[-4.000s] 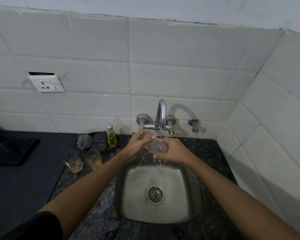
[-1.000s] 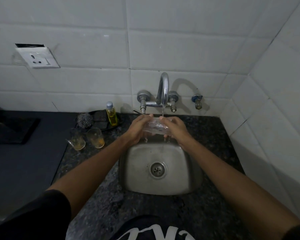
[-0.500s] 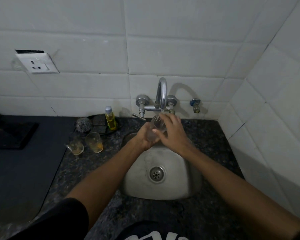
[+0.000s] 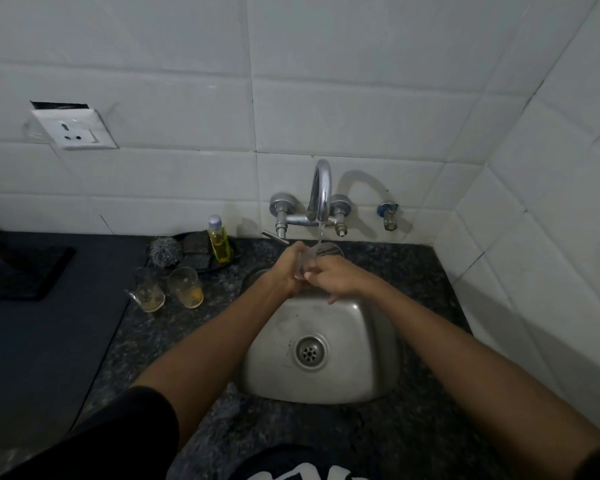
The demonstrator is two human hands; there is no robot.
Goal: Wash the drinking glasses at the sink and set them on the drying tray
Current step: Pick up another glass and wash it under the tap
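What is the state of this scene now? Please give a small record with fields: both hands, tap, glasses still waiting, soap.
left hand: left hand grips the glass under the tap
right hand: right hand holds the same glass from the other side
tap: tap is running, water falls onto the glass
waiting: two dirty glasses stand on the counter, left of the sink
soap: yellow bottle upright by the wall

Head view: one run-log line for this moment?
step: rinsing | left hand: holds glass | right hand: on glass | tap: running | waiting: two dirty glasses
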